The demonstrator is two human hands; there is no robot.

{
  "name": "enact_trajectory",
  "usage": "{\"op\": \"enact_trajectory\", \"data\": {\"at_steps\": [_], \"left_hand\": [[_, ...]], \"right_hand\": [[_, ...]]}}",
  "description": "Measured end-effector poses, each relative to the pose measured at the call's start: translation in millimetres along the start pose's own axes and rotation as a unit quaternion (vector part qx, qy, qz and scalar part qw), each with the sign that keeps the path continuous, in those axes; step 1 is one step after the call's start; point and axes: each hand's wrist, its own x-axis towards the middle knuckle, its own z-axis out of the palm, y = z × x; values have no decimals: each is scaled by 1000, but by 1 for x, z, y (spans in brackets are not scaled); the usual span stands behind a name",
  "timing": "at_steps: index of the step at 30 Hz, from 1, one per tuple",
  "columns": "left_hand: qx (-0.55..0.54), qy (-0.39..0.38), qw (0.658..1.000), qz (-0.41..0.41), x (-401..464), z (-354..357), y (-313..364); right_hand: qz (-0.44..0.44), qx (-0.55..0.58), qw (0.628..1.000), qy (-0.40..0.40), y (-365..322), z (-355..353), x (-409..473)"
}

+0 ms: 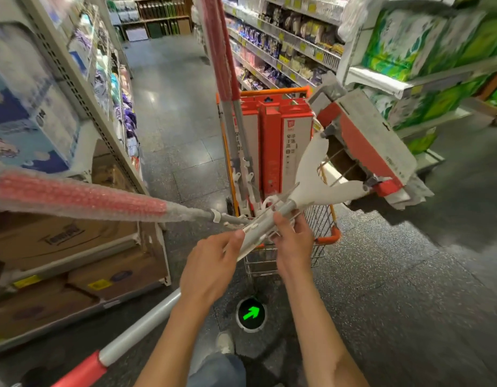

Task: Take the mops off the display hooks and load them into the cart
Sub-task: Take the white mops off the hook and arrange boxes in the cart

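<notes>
Nearest, below the L hand: a gray-and-red pole [124, 339] slants from the lower left edge up under the left wrist; can't tell if it's the same shaft as the mop in hand.

Left hand [211, 263]: fingers curled, thumb and fingertips pinching the lower end of the white sleeve on the mop shaft. Right hand [293, 238], just beside it: fingers wrapped round the gray shaft of the held mop [306, 188], a bit higher up. Neither hand is spread or idle. A second mop w/ bubble-wrapped red handle [79, 194] runs off to the left of the hands; its end meets the held shaft near the fingers.

Beyond the R hand, up and right, the held mop's flat head [373, 141] hangs tilted over the cart's right rim.

Just past both hands: orange cart [328, 238], already carrying boxed mops [272, 141] and two upright mops [227, 65].

Step, by my read: loading, mop off the hook and being steered in. Next calls for tipping the shaft upright and dropping its end into the basket, w/out the head snagging the shelf [381, 79] farther right.
</notes>
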Motion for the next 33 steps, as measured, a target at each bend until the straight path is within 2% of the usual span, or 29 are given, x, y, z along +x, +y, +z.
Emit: {"op": "enact_trajectory", "data": {"at_steps": [7, 12, 18, 21, 23, 28, 33], "left_hand": [[-76, -55, 995, 26, 0, 19, 17], [-115, -126, 983, 73, -1, 27, 30], [-52, -207, 962, 167, -24, 22, 34], [-52, -217, 954, 202, -48, 22, 33], [-57, -225, 947, 224, -64, 24, 29], [-139, -310, 912, 229, -96, 34, 12], [-191, -371, 876, 241, -128, 25, 14]], "right_hand": [[-80, -44, 993, 78, -40, -25, -25], [-166, -111, 969, 148, -67, -34, -53], [-217, -129, 939, 233, -77, -30, -107], [-247, -157, 914, 280, -73, -27, -141], [-256, -171, 899, 313, -65, -29, -162], [-263, -253, 853, 374, -55, -37, -223], [-253, -250, 844, 401, -54, -45, -282]]}}
